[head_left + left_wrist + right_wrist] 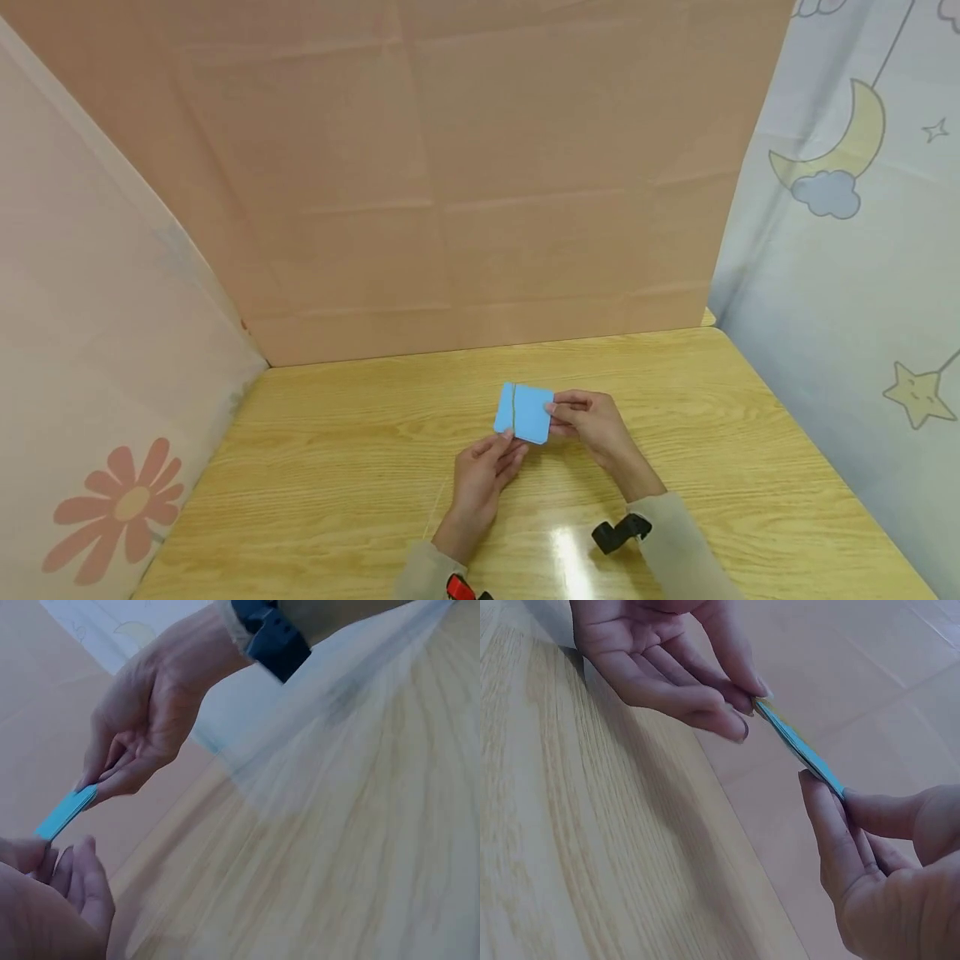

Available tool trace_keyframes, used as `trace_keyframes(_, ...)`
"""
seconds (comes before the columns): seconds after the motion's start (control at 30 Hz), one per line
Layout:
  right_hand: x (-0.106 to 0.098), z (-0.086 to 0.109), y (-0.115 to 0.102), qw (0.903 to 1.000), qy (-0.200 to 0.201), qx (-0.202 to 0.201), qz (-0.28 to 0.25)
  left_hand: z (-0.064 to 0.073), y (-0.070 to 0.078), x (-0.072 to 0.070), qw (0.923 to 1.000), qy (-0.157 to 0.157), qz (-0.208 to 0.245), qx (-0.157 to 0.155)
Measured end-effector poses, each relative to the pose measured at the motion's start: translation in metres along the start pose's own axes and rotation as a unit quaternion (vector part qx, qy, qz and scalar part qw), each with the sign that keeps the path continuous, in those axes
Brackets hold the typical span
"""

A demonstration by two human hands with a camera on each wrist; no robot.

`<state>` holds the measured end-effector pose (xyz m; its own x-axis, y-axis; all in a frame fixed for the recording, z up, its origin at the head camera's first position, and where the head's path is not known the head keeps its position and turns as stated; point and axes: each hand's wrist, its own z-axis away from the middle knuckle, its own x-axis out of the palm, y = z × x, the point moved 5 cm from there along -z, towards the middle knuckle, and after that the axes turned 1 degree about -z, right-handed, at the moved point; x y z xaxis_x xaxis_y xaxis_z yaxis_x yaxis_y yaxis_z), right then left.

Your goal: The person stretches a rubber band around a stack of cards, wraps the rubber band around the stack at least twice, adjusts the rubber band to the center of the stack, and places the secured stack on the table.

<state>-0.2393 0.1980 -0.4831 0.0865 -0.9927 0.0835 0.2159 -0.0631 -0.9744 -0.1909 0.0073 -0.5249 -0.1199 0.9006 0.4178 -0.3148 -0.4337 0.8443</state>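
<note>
A thin stack of light blue square cards is held up over the table between both hands. A yellowish rubber band runs across the stack, left of its middle. My left hand pinches the lower edge by the band, thumb on top and fingers beneath. At the right edge, my right hand grips the stack between thumb and fingers. Seen edge-on in the right wrist view, the cards show several thin layers, with the band at the left hand's end.
The wood-grain table spreads beneath the hands. A peach cloth stands along its far edge, with patterned cloths at the sides. Close to the left forearm, a thin pale strand shows against the table.
</note>
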Motion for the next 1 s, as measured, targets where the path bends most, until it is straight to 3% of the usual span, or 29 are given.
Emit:
trace_keyframes(0.2,0.001,0.001,-0.003,0.9997,0.021,-0.006,-0.013,0.007,-0.007,0.009,0.9978,0.039,0.052,0.014)
trace_keyframes(0.4,0.002,0.003,-0.005,0.9990,0.038,-0.011,-0.022,0.007,-0.007,0.014,0.9965,0.048,0.068,0.012)
trace_keyframes(0.7,0.009,0.007,-0.008,0.9985,0.051,-0.019,-0.014,0.009,-0.011,0.019,0.9962,0.036,0.079,0.005)
trace_keyframes(1.0,0.009,0.004,-0.010,0.9992,0.032,-0.009,-0.019,0.009,-0.008,0.022,0.9971,0.024,0.072,-0.005)
